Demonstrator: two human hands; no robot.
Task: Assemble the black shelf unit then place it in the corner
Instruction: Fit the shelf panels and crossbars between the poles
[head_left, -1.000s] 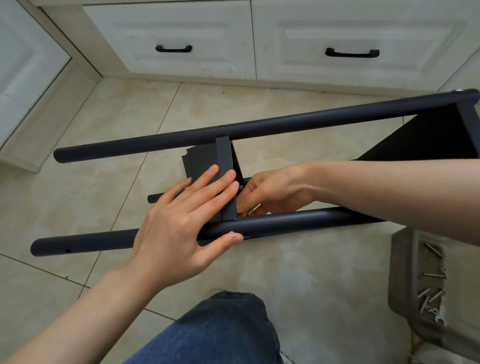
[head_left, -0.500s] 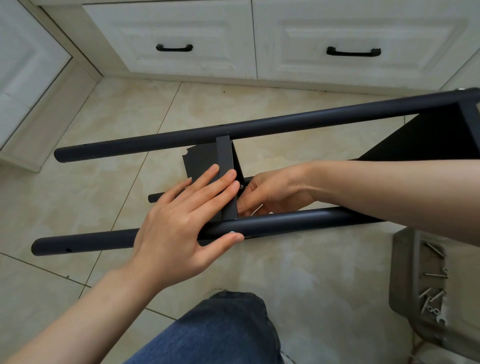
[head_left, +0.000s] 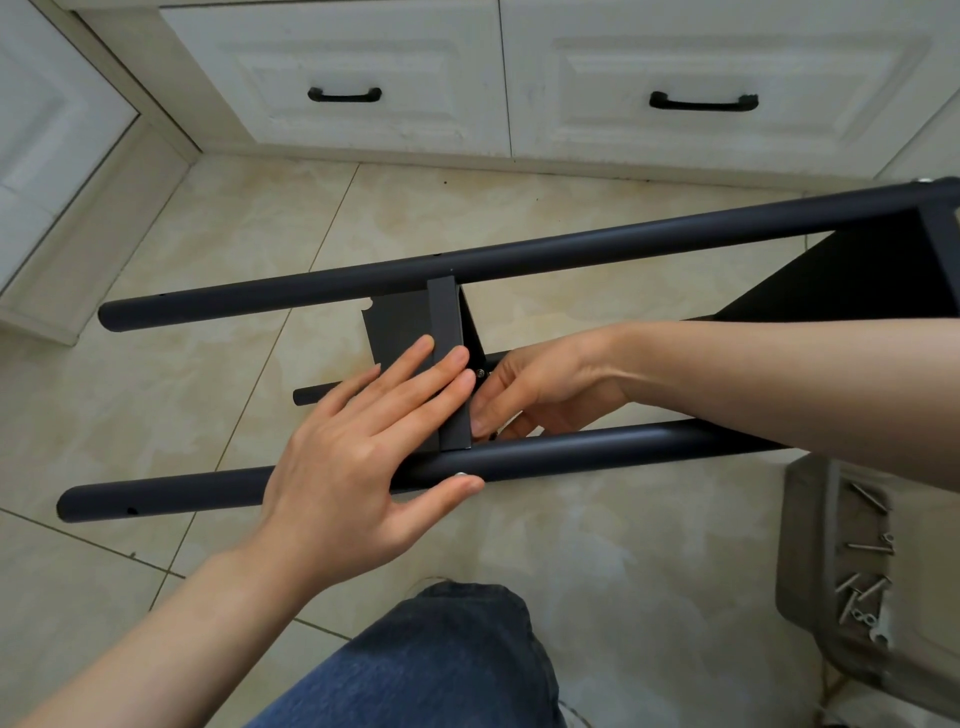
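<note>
Head view: shelf unit (head_left: 597, 452) lies on its side on the tiled floor (head_left: 156, 415), before white cabinets (head_left: 363, 47); it is half built and not yet in any corner
Left hand (head_left: 358, 457): fingers straight and flat on the middle panel (head_left: 400, 332); thumb against the near pole (head_left: 208, 491); it presses, it grips nothing
Right hand (head_left: 545, 389): reaches between the poles from the right; fingers curled just beside a screw (head_left: 480, 372) at the panel edge; I cannot tell whether they pinch the screw, a tool, or nothing
Panel: stands between the near pole and the far pole (head_left: 519, 260); a third pole (head_left: 311, 396) shows lower behind it; another panel (head_left: 857, 275) sits at the right end
Risk 1: I judge the screw may go in crooked if the panel shifts under the flat hand, because only pressure holds it
Risk 2: the screw could drop to the floor, as the right fingers work in a narrow gap that is partly hidden
Risk 3: the poles are round; the frame may roll if the left hand lifts
Around: grey tray (head_left: 810, 519) at the right with loose screws (head_left: 862, 592); a knee in jeans (head_left: 441, 665) below
In the way: the near pole crosses the right wrist and limits its turning; the left fingers cover part of the panel edge
</note>
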